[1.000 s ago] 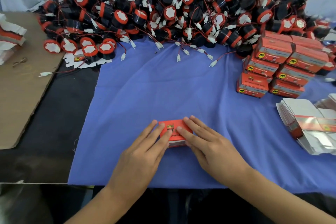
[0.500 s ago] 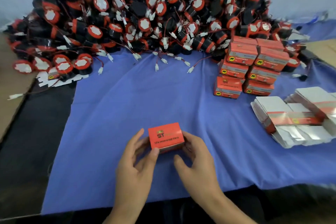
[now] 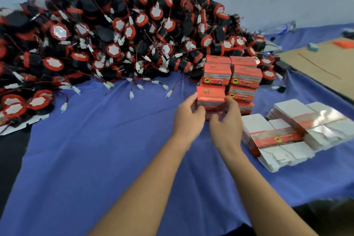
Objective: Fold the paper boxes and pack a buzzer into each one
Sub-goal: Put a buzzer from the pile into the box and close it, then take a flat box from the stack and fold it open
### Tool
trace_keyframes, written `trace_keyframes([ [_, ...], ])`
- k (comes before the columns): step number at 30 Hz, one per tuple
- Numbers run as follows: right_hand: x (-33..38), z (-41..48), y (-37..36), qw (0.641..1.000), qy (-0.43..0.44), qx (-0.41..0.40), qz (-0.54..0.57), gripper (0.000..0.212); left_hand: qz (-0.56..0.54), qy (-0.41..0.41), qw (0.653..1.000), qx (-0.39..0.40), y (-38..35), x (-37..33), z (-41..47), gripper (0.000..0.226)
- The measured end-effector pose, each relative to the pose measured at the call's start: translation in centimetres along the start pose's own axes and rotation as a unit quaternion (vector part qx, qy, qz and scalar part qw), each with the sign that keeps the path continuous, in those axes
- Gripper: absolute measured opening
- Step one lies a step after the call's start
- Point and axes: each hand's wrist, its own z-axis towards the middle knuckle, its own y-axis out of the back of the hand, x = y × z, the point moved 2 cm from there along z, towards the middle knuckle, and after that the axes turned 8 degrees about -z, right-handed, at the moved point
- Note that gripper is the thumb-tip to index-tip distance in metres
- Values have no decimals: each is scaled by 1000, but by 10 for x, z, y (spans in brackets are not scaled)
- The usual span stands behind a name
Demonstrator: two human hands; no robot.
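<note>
Now held: red paper box (image 3: 210, 96), closed, lying lengthwise between both hands at the front left of the stack of packed boxes (image 3: 246, 76).
Box contact: hard against the stack. I cannot tell whether it rests on the box beneath, because the hands cover its lower edge.
Left hand (image 3: 188, 119): grips the box's left end, with fingers curled round that end and tips near the top edge.
Right hand (image 3: 227, 122): grips the box's right end, with fingers curled and one fingertip up against the right face.
Stack of packed boxes: red, two columns, several tiers, standing on the blue cloth (image 3: 95, 149) right of centre.
Buzzer heap (image 3: 115, 34): black bodies with red rims and white faces, red leads with white plugs. It is piled along the far edge of the cloth against the wall and reaches behind the stack.
Flat box blanks (image 3: 287, 136): bundles lying on the cloth just right of the hands, white sides up with a red band across.
Worktop (image 3: 11, 159): dark surface showing left of the cloth.
Cardboard sheet (image 3: 325, 67): brown, lying flat at far right.
</note>
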Motion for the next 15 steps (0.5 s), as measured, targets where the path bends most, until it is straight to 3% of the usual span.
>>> trace_keyframes([
  [4,-20,14,-9,999,-1,14,-39,73,31,19,999,-4,-8,30,14,70],
  [8,-27,13,-8,998,16,30,-58,82,10,5,1000,-2,-8,30,11,68],
  [10,-24,8,-2,997,34,27,-70,86,-16,-34,996,-76,-9,18,1,60],
  [13,-25,-7,22,996,38,-31,-68,74,-72,-86,960,-257,-20,-6,-26,30],
  [15,-34,-22,48,990,26,-111,-85,57,-79,-87,965,-233,-41,-16,-45,19],
])
